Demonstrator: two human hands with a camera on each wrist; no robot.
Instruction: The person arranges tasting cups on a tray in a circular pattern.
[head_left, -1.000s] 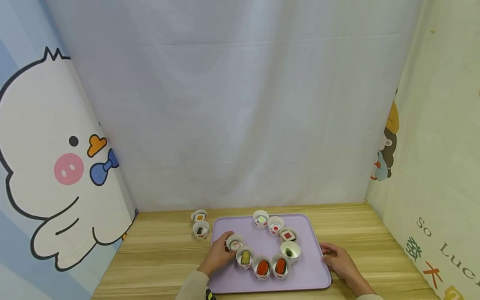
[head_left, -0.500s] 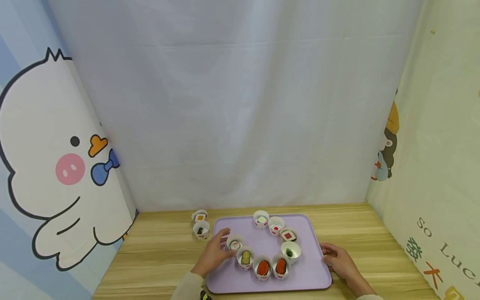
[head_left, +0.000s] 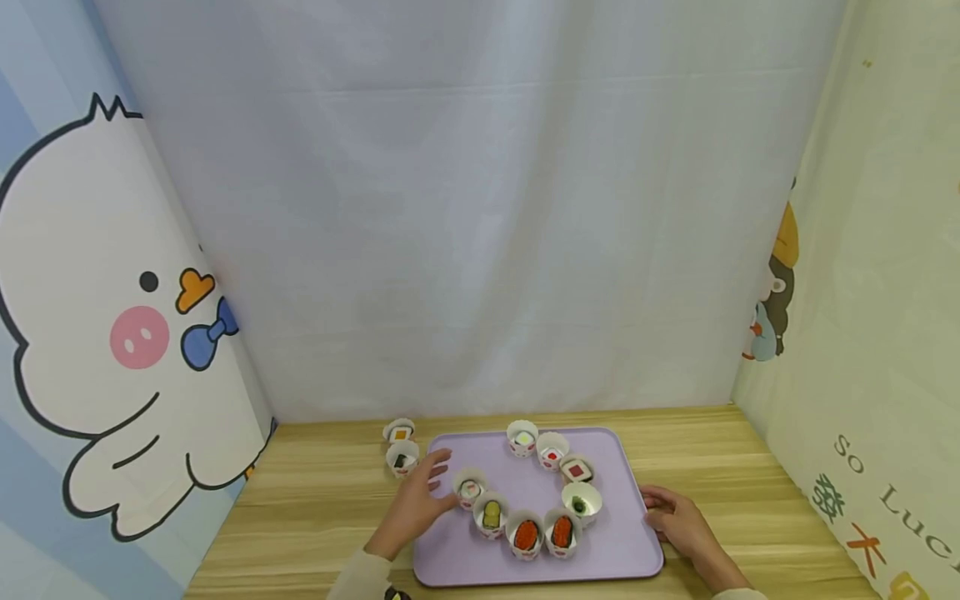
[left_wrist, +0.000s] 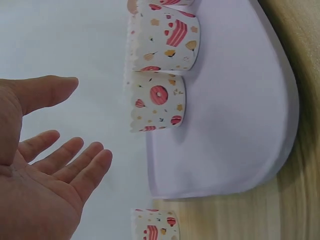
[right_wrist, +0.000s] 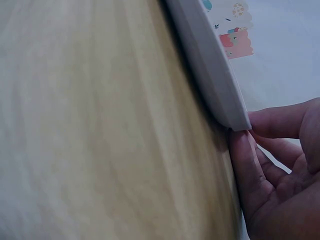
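My left hand point(head_left: 415, 504) hovers over the left edge of the lilac tray point(head_left: 622, 558), fingers spread and holding nothing. Just right of it stands a paper cup point(head_left: 465, 502) with a small white-and-pink sushi piece. In the left wrist view that printed cup point(left_wrist: 162, 100) is apart from the fingers. Other sushi cups form a curve on the tray: a yellow-green-topped one point(head_left: 491, 515), two orange-red-topped ones, a green-topped one point(head_left: 581, 504) and several behind. At the tray's right side my right hand point(head_left: 678, 525) pinches the rim between thumb and fingers, seen closely in the right wrist view.
Two more paper cups stand on the wooden table point(head_left: 315, 500) left of the tray, one with an orange-topped piece point(head_left: 401, 433), one with a dark-topped piece point(head_left: 402, 460). A white curtain point(head_left: 480, 250) closes the back; printed cloths hang at both sides.
My left hand has let go of the cup with the white-and-pink sushi and drawn away to the left, fingers opening. The right hand stays at the tray's rim.
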